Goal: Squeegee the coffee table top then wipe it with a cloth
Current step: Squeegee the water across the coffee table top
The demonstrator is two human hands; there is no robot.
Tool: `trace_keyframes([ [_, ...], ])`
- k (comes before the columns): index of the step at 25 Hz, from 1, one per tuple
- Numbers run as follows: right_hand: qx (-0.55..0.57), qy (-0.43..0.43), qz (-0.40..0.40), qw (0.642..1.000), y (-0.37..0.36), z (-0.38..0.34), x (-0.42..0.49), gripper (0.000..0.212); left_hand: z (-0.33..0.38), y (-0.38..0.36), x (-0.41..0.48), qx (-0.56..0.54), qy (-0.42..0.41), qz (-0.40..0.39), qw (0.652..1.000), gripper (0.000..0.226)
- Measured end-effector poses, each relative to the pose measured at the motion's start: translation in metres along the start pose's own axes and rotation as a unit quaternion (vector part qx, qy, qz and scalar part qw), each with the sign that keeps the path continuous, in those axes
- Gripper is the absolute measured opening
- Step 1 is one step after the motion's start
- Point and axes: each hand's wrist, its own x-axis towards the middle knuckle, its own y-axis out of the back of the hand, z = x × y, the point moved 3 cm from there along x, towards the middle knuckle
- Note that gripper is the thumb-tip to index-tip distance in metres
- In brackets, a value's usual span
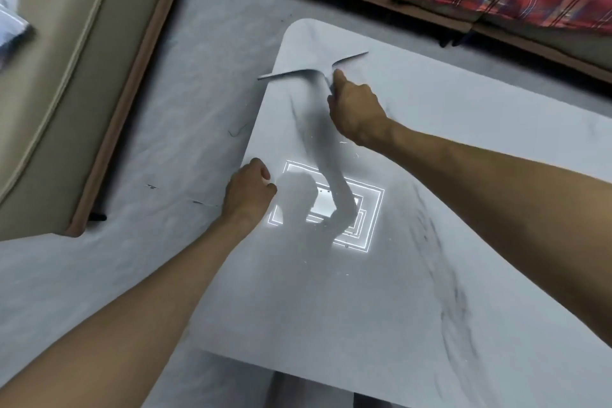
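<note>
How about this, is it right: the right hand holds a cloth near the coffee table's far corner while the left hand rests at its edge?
No: in the head view the right hand holds a squeegee, not a cloth, near the far corner of the coffee table. The left hand rests at its edge.

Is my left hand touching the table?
Touching. The head view shows the left hand gripping the left edge of the table, thumb on top.
</note>
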Motion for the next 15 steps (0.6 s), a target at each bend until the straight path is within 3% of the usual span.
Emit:
trace_keyframes([
  [3, -0.027, 0.071, -0.045, 0.996, -0.024, 0.025, -0.068, 0.052, -0.014, 0.017, -0.006, -0.007, -0.002, 0.058, 0.998, 0.016],
  [8, -0.136, 0.078, -0.171, 0.973, -0.008, 0.077, -0.157, 0.053, -0.034, 0.027, -0.029, -0.018, 0.023, 0.065, 0.997, 0.015],
  [10, -0.133, 0.08, -0.15, 0.976, 0.007, 0.079, -0.15, 0.052, -0.038, 0.026, -0.039, -0.016, 0.022, 0.075, 0.997, 0.008],
  [13, -0.081, 0.053, -0.057, 0.994, 0.015, 0.071, -0.105, 0.052, -0.043, 0.018, -0.05, 0.008, 0.015, 0.101, 0.995, 0.007],
  [15, -0.034, 0.012, -0.018, 0.999, 0.01, 0.069, -0.087, 0.05, -0.046, 0.01, -0.056, 0.019, 0.017, 0.094, 0.995, 0.016],
])
